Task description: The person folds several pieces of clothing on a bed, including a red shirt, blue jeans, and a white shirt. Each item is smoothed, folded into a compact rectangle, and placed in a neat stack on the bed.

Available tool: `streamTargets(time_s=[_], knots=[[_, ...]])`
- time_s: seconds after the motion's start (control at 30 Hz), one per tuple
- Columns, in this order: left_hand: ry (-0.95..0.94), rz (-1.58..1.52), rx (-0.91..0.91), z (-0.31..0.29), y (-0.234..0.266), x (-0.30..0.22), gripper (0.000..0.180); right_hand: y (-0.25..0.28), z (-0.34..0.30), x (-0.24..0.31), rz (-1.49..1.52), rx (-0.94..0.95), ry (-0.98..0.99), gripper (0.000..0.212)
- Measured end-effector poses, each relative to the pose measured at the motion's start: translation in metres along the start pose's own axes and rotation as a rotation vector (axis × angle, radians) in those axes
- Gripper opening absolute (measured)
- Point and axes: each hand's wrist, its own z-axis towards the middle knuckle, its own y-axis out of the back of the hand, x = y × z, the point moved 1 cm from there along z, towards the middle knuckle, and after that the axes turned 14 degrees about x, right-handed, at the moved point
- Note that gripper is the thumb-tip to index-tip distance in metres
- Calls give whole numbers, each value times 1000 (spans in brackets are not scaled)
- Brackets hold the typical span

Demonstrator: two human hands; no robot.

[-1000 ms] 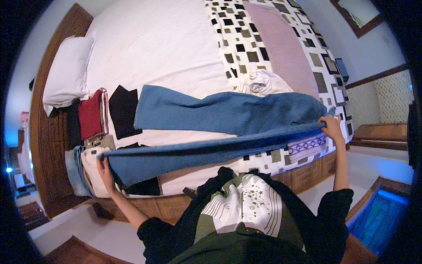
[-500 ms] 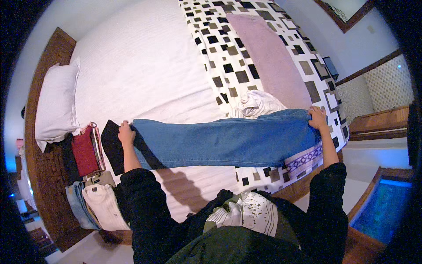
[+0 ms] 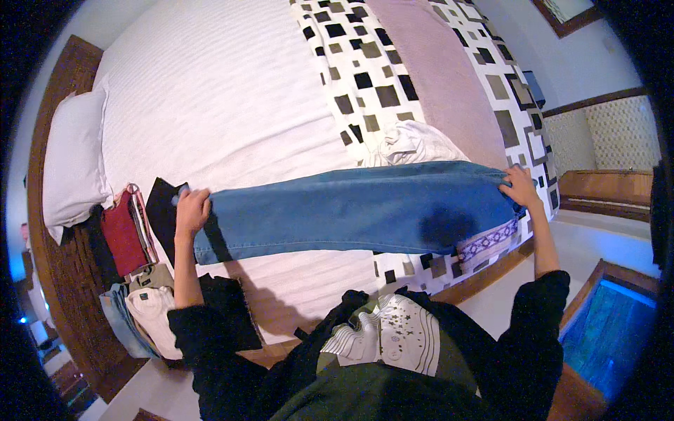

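A pair of blue jeans point(image 3: 330, 214), folded lengthwise, stretches sideways across the near part of the bed. At its left end, my left hand point(image 3: 192, 212) is closed on the upper corner. My right hand point(image 3: 520, 186) grips the upper corner at the other end. Just beyond the jeans, toward the right, lies a crumpled white cloth point(image 3: 414, 142). A black garment point(image 3: 163, 217) lies flat beside my left hand, partly hidden by it. Below the right part of the jeans shows a lilac cloth with a purple patterned band point(image 3: 488, 242).
Folded clothes lie at the left by the wooden headboard point(image 3: 60, 158): a red garment point(image 3: 126, 231), a white shirt point(image 3: 151, 316) and others. A white pillow point(image 3: 76, 158) rests near them. A checkered blanket point(image 3: 382, 95) and a pink strip point(image 3: 449, 77) cover the bed's right side.
My left hand has risen slightly and shifted left, pulling the jeans' end with it. The right hand has moved a little to the right. The view has shifted, showing more black cloth at lower left.
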Motion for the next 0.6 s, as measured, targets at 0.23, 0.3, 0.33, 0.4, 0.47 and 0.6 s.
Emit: streamTargets(time_s=[0.23, 0.3, 0.33, 0.4, 0.47, 0.6], knots=[[70, -24, -294, -95, 30, -29, 9, 19, -76, -26, 178, -137, -18, 30], [138, -35, -280, -123, 39, -35, 10, 49, -85, -16, 401, 64, -193, 30], [206, -97, -282, -137, 37, -28, 11, 57, -94, -17, 463, 80, -211, 31], [286, -201, -108, -150, 49, -21, 20, 69, -107, -15, 277, -110, -234, 33], [358, -329, -3, -141, 60, -24, 27, 99, -105, -1, 361, 83, -268, 35], [292, -316, 52, -74, 51, -15, 34, 99, -33, -11, 359, 278, -233, 38]])
